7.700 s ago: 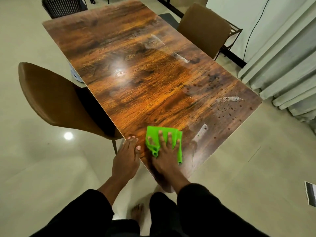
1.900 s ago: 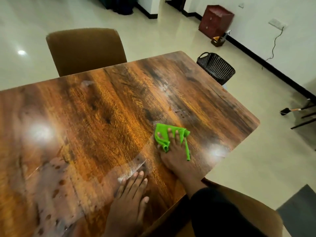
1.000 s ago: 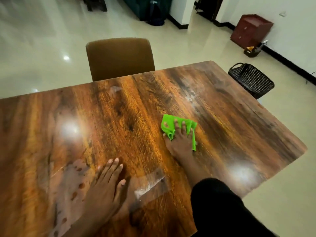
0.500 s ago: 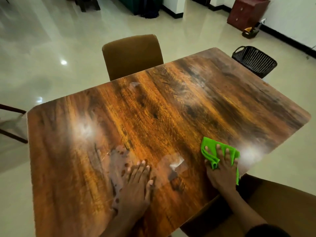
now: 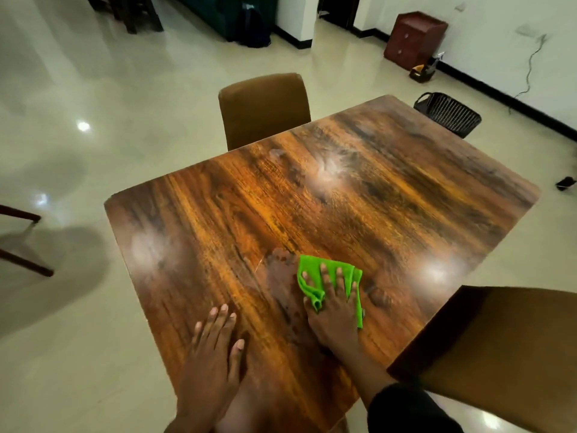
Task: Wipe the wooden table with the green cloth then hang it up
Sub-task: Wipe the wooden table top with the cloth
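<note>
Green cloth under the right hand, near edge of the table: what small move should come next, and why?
Probably slide the right hand with the green cloth leftward over the cloudy smear beside it. The hand lies flat on the cloth, the left hand braces on the wooden table, and that patch looks unwiped.

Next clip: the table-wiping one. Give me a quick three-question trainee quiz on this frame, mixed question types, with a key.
1. True or false: the green cloth lies under the right hand, pressed flat on the wooden table.
2. Where does the left hand rest?
A. flat on the table, near its front edge
B. on the brown chair across the table
C. on the cloth
3. Fill in: the black basket stands on the ____ beyond the table's far right corner.

Key: 1 true; 2 A; 3 floor.
</note>
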